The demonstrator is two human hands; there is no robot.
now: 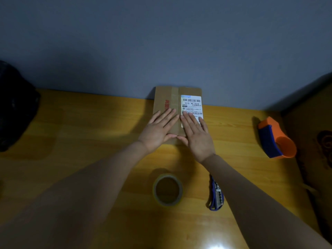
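A brown cardboard box (166, 97) stands on the wooden table (89, 126) against the grey wall, its top flaps closed. A white shipping label (191, 103) with barcodes covers its right flap. My left hand (159, 130) lies flat on the left flap with straight fingers. My right hand (196, 137) lies flat on the right flap, its fingertips over the label's lower part. Both thumbs meet near the box's front edge.
A roll of clear tape (168, 189) lies flat in front of the box. A blue utility knife (216, 194) lies to its right. An orange and blue tape dispenser (275, 139) stands at the right. A black bag (16, 106) sits at the far left.
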